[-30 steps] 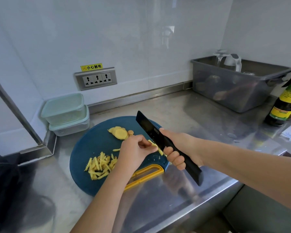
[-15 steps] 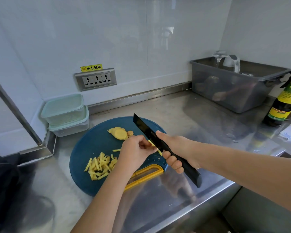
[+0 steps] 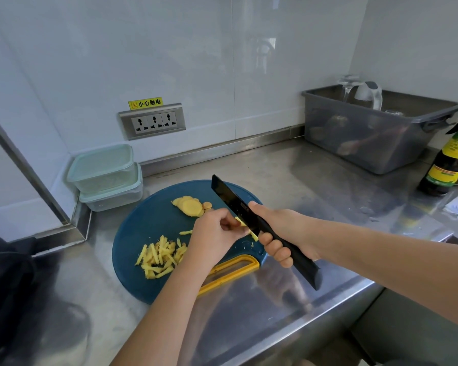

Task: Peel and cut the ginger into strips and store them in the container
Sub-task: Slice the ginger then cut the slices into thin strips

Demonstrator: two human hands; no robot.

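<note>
Containers stacked far left by wall, lids on. Ginger strips piled on blue board, slices further back. Left hand curled, pinching yellow ginger bits against black knife blade. Right hand wrapped round knife handle, blade raised over board.

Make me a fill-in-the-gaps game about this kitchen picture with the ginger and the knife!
1. The right hand grips the long black knife by its ____.
2. The pile of yellow ginger strips lies on a round plastic cutting board coloured ____.
3. By the wall, ____ pale green lidded plastic containers stand stacked.
Missing words: handle; blue; two.
</note>
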